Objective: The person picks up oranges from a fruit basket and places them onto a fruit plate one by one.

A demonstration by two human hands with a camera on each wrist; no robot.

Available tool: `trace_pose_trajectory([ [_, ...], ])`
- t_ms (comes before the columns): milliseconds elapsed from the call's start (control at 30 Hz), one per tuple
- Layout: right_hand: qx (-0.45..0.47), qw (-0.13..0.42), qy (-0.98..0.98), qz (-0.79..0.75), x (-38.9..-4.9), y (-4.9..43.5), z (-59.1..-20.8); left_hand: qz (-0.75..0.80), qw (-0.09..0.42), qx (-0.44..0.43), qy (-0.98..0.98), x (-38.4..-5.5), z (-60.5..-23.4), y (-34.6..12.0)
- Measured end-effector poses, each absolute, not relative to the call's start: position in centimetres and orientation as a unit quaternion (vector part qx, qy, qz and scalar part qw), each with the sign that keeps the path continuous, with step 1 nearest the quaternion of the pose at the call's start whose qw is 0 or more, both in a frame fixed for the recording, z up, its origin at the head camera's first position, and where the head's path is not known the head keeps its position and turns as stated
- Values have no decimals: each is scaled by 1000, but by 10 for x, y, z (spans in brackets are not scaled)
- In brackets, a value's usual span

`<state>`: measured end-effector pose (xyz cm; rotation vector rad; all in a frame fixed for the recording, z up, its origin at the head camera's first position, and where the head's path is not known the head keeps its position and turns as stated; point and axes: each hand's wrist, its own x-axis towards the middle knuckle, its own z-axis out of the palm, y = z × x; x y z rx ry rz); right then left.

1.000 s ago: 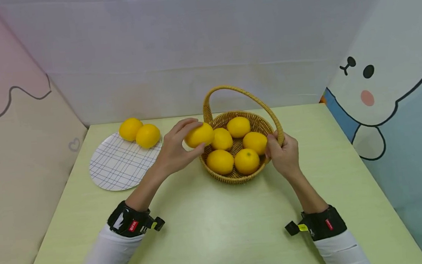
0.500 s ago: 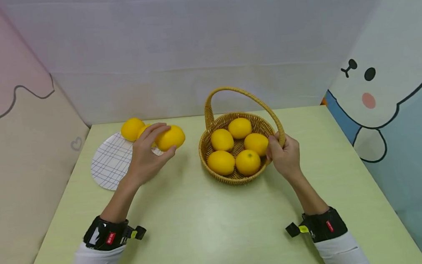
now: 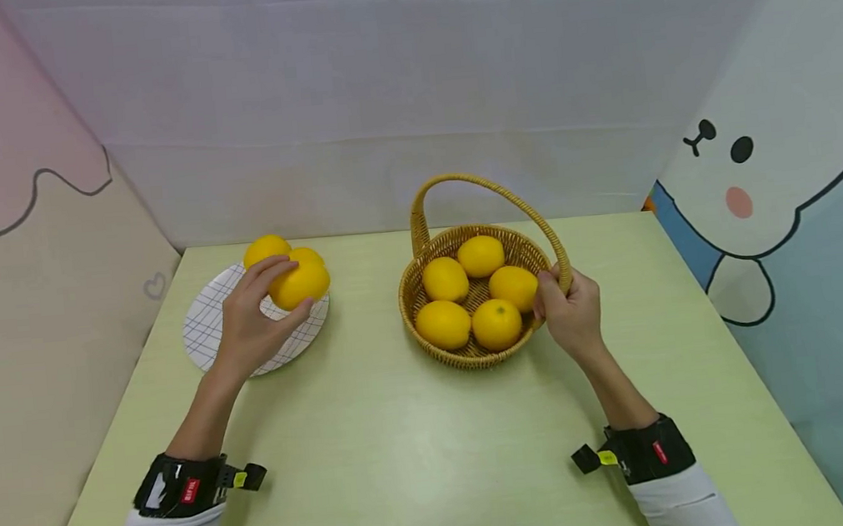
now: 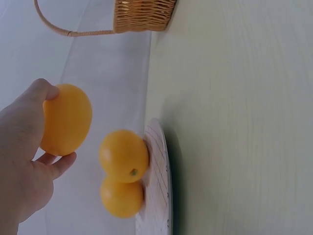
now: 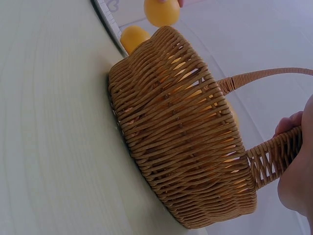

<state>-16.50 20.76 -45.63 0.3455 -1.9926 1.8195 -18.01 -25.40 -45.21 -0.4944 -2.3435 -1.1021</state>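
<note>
My left hand [image 3: 252, 321] pinches a yellow lemon [image 3: 300, 285] between thumb and fingers, held above the round white plate with a blue grid [image 3: 204, 324]. In the left wrist view this lemon [image 4: 67, 120] hangs clear of the plate [image 4: 155, 181]. Two more lemons sit touching each other on the plate, the nearer one [image 4: 124, 155] showing its stem end. At centre right my right hand [image 3: 572, 308] grips the handle of a wicker basket [image 3: 475, 360]. Several lemons [image 3: 497, 324] lie inside the basket, which rests on the table in the right wrist view.
The pale green table [image 3: 409, 464] runs back to a white cloth wall [image 3: 345, 77]. Printed panels flank it, a pink and beige one [image 3: 40, 288] at left and one with a cartoon bear [image 3: 783, 98] at right. The basket's tall handle arches above its bowl.
My left hand has carried the lemon leftward from beside the basket's rim to above the plate. The right hand keeps its grip on the basket handle, and the basket stays in place.
</note>
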Motion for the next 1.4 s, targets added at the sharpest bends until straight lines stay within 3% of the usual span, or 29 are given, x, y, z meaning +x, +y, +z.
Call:
trace_pose_trajectory([
  [1400,122,203,-711,662,-166,208,-459,-412,158,-117,-890,-188,-515,-273],
])
